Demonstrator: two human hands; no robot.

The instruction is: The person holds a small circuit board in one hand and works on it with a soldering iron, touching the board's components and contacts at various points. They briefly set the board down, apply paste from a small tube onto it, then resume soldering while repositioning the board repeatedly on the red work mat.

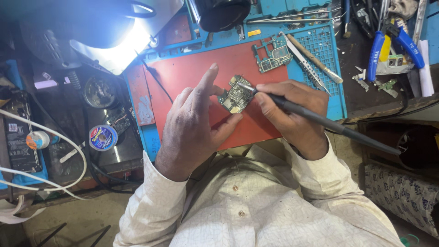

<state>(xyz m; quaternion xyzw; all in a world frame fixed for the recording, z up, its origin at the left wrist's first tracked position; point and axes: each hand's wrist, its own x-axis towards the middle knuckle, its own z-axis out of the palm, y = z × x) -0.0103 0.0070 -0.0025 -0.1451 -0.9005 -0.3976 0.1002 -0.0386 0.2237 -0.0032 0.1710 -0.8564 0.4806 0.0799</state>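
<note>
On the red repair mat [192, 73] my left hand [194, 121] pinches the small circuit board [236, 96] steady; my right hand [295, 112], closed around the soldering iron [320, 120], sets its tip on the board's top edge; work looks midway, I judge.

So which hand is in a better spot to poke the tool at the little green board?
Probably the right hand: it grips the dark tool, whose tip already touches the small circuit board. The left hand just steadies the board.
</note>
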